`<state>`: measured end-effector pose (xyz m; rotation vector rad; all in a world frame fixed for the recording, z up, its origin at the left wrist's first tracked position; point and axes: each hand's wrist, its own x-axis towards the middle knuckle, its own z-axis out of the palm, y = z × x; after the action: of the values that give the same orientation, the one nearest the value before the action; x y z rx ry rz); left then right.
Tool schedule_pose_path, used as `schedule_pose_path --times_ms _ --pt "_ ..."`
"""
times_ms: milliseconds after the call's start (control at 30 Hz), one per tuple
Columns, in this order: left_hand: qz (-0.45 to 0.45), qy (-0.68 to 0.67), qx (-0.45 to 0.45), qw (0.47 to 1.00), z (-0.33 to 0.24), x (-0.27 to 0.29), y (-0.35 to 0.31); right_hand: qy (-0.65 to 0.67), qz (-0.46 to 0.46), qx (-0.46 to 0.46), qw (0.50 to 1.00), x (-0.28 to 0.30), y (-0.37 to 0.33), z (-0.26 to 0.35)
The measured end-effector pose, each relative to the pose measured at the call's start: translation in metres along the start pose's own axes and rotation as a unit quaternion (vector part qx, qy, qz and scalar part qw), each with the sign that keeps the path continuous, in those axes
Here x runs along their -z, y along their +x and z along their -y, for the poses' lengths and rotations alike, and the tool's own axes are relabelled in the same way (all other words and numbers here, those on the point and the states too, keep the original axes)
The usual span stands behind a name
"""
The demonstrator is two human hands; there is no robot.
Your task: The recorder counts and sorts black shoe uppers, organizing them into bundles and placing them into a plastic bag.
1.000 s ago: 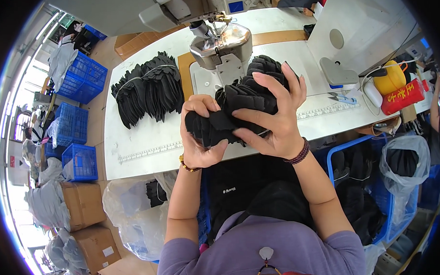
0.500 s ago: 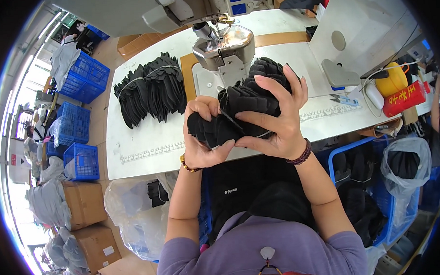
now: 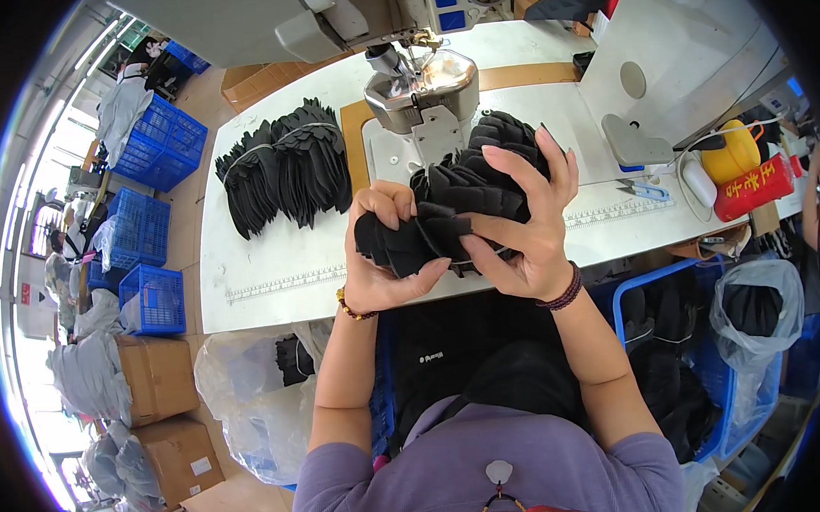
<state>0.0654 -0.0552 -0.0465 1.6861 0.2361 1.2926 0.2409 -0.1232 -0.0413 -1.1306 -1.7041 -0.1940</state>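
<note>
Thumb of our right hand (image 3: 527, 234) moved up, hand half-open, pinching a black flap (image 3: 445, 228), our left hand (image 3: 372, 277) clasping the bundle (image 3: 473, 187), over the desk's (image 3: 272, 310) near edge

Black fabric bundle (image 3: 466, 189) at frame centre, both hands engaged.
Left hand (image 3: 374, 271) grips its left end; right hand (image 3: 534, 238) contacts its right part. Banded black stacks (image 3: 313, 160) lie on the white surface (image 3: 259, 266), left of centre.

Sewing workshop: industrial sewing machine (image 3: 427, 84), white worktop (image 3: 292, 251) with ruler strip (image 3: 293, 283); bundled black cloth pieces (image 3: 475, 190); blue crates (image 3: 158, 143), cardboard boxes (image 3: 166, 377).
</note>
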Motion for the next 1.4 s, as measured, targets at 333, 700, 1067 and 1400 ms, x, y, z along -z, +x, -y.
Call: schedule_pose_path --times_ms 333,700,1067,1400 --pt "0.002 -0.013 -0.009 1.000 0.003 0.001 -0.001 0.046 -0.052 -0.037 0.997 -0.009 0.001 0.000" --pt "-0.003 -0.021 -0.005 1.000 0.004 0.002 -0.002 0.022 -0.028 -0.015 0.999 -0.007 0.002 0.004" --pt "-0.008 0.017 -0.005 1.000 0.000 0.000 -0.002 0.038 -0.056 -0.020 0.997 -0.010 0.005 0.004" --pt "-0.025 0.029 0.000 0.999 0.001 0.000 -0.003 -0.025 -0.031 -0.004 0.999 -0.013 0.005 0.007"
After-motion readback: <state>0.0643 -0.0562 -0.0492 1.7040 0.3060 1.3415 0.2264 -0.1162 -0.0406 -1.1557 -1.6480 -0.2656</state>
